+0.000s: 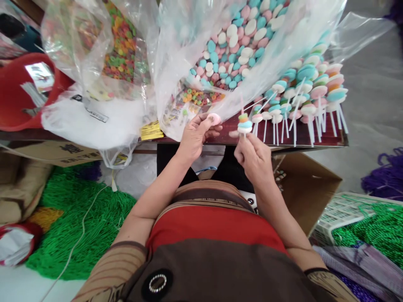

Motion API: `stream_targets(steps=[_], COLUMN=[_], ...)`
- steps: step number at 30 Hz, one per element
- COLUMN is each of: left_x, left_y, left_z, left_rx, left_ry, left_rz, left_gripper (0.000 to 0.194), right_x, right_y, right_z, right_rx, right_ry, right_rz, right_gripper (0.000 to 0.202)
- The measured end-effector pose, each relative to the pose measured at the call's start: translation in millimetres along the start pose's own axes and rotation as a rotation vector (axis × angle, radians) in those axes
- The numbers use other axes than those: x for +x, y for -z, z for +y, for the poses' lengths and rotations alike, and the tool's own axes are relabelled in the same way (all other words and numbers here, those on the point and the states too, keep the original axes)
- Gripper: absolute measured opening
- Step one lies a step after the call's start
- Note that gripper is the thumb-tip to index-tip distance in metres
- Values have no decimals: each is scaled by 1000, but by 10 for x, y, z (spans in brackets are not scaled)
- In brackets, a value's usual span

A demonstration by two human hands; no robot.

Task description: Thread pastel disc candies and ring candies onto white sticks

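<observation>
Between the thumb and fingers of my left hand [197, 136] is a flat, round pink marshmallow [215, 119], held just above the table's front edge. My right hand [254, 157] is closed around the lower end of a candy skewer [244, 125], which stands upright. Threaded on it are a white and a blue marshmallow, with orange and green rings above them, and its pink tip sticks out on top. The two hands are a short way apart. Right of my right hand, a pile of finished-looking candy skewers [304, 94] lies with white sticks pointing toward me.
A clear bag of pink, white and blue marshmallows [234, 50] lies open behind my hands. Loose candy rings [201, 97] sit before it. Farther left are a bag of coloured rings [121, 54], yellow ties [151, 131] and a red bucket [47, 90]. A cardboard box [310, 184] stands below right.
</observation>
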State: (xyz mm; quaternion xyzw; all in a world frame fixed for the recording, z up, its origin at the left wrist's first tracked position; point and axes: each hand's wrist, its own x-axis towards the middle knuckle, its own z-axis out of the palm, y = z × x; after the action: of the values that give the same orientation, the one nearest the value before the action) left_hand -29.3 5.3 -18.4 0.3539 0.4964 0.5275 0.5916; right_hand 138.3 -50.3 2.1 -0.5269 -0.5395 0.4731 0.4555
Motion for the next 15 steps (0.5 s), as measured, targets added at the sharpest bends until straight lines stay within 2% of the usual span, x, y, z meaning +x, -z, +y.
stream_targets(steps=[3, 5, 12, 15], left_x=[30, 30, 25, 65], left_y=[17, 20, 59, 102], left_z=[27, 27, -60, -142], left_rx=[-19, -43, -107, -66], left_ry=[14, 3, -2, -79], left_rz=[64, 62, -89, -115], left_gripper=[18, 19, 36, 41], right_x=[-170, -222, -184, -179], right_y=[37, 29, -11, -5], right_z=[-55, -60, 26, 24], right_rx=[-14, -22, -45, -19], right_ry=[-72, -111, -133, -147], right_rz=[-179, -231, -216, -207], right_gripper=[37, 38, 40, 39])
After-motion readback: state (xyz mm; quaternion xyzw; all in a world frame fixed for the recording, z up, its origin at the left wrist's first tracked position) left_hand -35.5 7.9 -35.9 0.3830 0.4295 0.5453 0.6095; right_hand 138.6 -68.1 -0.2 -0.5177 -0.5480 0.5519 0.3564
